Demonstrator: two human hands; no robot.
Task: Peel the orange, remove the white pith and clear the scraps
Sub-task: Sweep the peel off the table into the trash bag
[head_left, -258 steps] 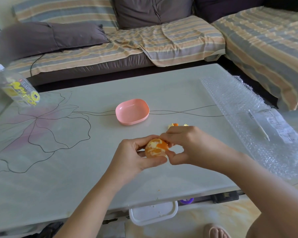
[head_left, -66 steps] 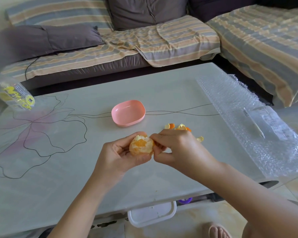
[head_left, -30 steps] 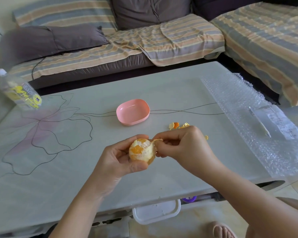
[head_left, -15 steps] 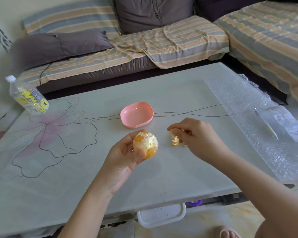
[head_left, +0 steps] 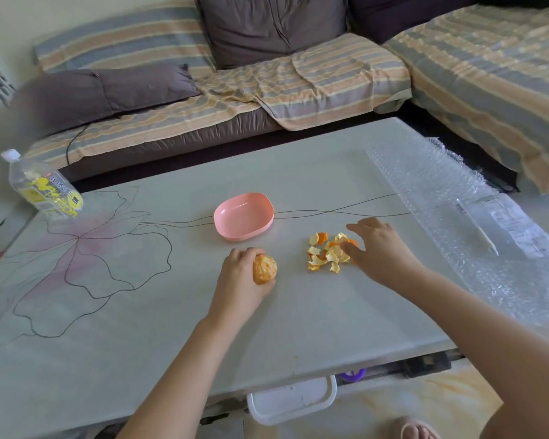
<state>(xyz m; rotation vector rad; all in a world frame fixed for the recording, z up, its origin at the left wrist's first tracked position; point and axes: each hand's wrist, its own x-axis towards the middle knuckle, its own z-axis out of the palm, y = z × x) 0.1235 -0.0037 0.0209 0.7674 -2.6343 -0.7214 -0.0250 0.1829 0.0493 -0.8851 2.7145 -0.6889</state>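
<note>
A peeled, round orange fruit, its skin gone and only faint pale pith left, is held by the left hand. The fingers are curled round its far and left side, and fruit and hand are rested on the pale grey tabletop printed with a line-drawn flower.

Just to the right of that hand, a small heap of torn orange-and-white peel scraps is seen lying on the table. The right hand is laid palm down at the heap's right edge, its fingers spread and fairly straight, the fingertips touching the nearest scraps; nothing is gripped by it.

Just beyond the left hand and apart from it, a shallow pink plastic dish with rounded corners is set. To the right of the right hand, a sheet of clear bubble wrap is spread along the table's edge. Far off to the left of the left hand, a clear plastic bottle with a yellow label is found at the table's corner.
</note>
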